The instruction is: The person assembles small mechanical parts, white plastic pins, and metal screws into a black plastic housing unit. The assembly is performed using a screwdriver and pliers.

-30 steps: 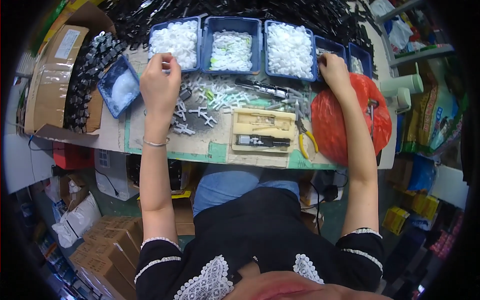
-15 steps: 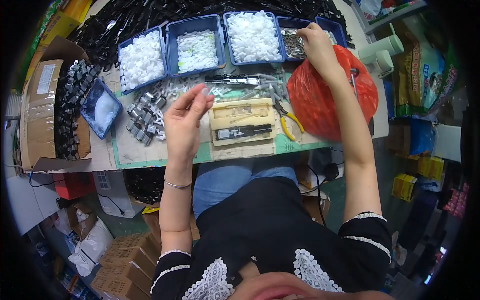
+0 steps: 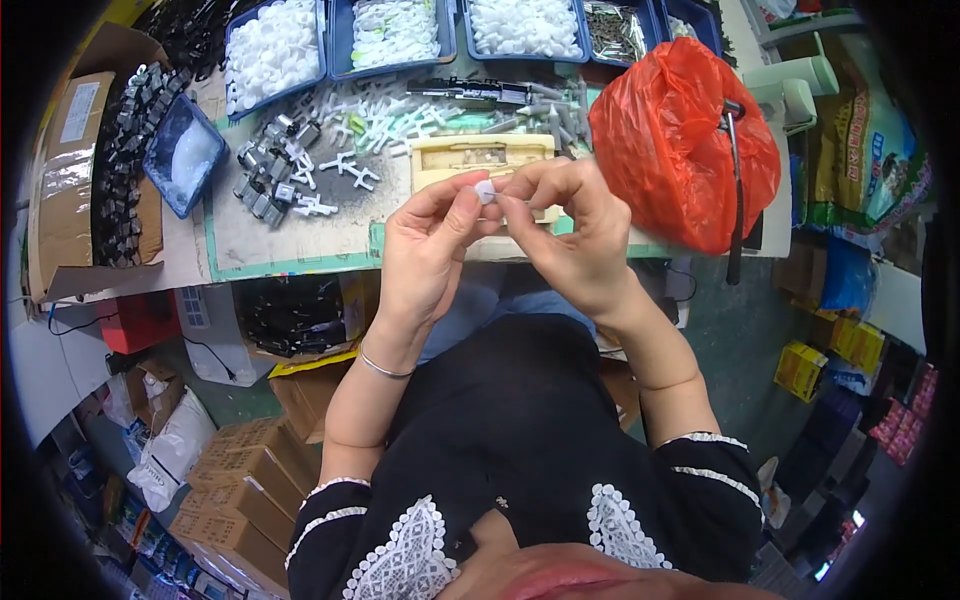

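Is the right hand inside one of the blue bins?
No, the right hand is beside the left hand at a white piece, apart from the blue bins.

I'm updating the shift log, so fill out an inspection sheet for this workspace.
Surface: worktable, blue bins along its far side.
Job's things: small white piece, held up; cream fixture beyond it.
Clutter: loose white branched pieces, metallic-looking parts, red plastic bag.
Hands: left hand pinches the small white piece; right hand meets it, grip unclear.
Cables: dark cord below the worktable, left side.
Surroundings: stacked cardboard boxes at lower left.
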### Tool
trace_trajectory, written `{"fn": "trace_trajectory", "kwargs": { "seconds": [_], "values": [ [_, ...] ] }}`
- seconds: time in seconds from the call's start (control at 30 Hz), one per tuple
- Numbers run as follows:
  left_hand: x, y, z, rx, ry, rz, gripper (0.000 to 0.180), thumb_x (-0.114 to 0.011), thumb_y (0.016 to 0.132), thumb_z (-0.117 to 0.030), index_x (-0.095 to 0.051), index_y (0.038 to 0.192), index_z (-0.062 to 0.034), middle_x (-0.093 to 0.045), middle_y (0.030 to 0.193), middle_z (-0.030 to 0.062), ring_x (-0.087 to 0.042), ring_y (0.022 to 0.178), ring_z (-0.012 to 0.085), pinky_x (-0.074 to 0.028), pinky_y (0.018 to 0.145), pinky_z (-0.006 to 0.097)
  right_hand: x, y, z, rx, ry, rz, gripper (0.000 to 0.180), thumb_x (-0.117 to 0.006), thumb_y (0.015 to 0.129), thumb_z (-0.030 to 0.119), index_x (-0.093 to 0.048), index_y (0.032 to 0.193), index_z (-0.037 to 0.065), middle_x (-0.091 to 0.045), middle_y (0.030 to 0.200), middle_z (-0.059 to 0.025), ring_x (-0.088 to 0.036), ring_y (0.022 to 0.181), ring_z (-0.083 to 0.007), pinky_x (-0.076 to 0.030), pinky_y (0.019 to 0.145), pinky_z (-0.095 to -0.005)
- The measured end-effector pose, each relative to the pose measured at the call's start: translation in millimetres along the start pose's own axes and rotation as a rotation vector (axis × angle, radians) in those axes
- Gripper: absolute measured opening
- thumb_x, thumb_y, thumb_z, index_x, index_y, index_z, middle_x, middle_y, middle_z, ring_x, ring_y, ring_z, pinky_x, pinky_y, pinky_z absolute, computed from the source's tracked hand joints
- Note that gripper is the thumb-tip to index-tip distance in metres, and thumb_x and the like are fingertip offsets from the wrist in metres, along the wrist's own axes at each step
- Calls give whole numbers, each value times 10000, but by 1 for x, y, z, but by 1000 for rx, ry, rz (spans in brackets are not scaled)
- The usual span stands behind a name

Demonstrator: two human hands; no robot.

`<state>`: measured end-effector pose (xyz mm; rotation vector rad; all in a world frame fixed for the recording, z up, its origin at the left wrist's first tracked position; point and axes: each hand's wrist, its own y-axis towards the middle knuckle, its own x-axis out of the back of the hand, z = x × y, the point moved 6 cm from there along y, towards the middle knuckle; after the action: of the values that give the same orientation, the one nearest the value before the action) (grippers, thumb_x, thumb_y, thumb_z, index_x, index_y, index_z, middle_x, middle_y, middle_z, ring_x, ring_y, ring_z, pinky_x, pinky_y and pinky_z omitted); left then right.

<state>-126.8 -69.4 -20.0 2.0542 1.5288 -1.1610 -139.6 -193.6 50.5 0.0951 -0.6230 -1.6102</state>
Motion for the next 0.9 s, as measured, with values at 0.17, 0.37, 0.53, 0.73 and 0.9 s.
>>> {"fn": "trace_trajectory", "kwargs": {
  "seconds": [0.17, 0.37, 0.53, 0.73, 0.9],
  "values": [
    [-4, -12, -12, -311, 637, -27, 213, -601, 859, -12, -630, 1068, 21, -638, 947, 104, -630, 817, 140, -516, 706, 235, -4, -11, 12, 78, -258, 136, 153, -652, 747, -42, -538, 838, 5, -603, 775, -105, -637, 715, -232, -514, 622, -304],
    [0, -37, 1, -402, 1014, 58, 300, -649, 811, -3, -517, 1081, -8, -632, 871, 108, -644, 735, 182, -514, 675, 271, 2, -36, -20, -303, 32, 286, 111, -686, 731, 13, -669, 839, -4, -670, 784, -123, -666, 713, -235, -521, 621, -306],
    [2, -41, 4, -304, 991, 169, 386, -631, 826, 4, -427, 1153, -2, -619, 841, 106, -639, 747, 171, -513, 674, 277, 3, -36, -15, -240, 12, 515, 129, -689, 720, -13, -662, 845, 2, -667, 775, -105, -659, 693, -229, -508, 616, -281],
    [17, -31, 6, 34, 649, 78, 454, -621, 840, 4, -385, 1228, 16, -626, 906, 113, -616, 824, 139, -499, 739, 251, -9, -29, -18, -173, -137, 572, 144, -684, 718, 0, -610, 840, 18, -601, 800, -82, -602, 727, -240, -475, 640, -311],
    [11, -20, -20, -267, 1222, -71, 298, -695, 753, 1, -616, 1040, 3, -619, 872, 92, -603, 731, 151, -497, 596, 274, -6, -21, -41, -14, -411, 284, 98, -665, 736, 79, -602, 810, 71, -549, 803, -44, -529, 776, -234, -386, 696, -349]
  ]
}}
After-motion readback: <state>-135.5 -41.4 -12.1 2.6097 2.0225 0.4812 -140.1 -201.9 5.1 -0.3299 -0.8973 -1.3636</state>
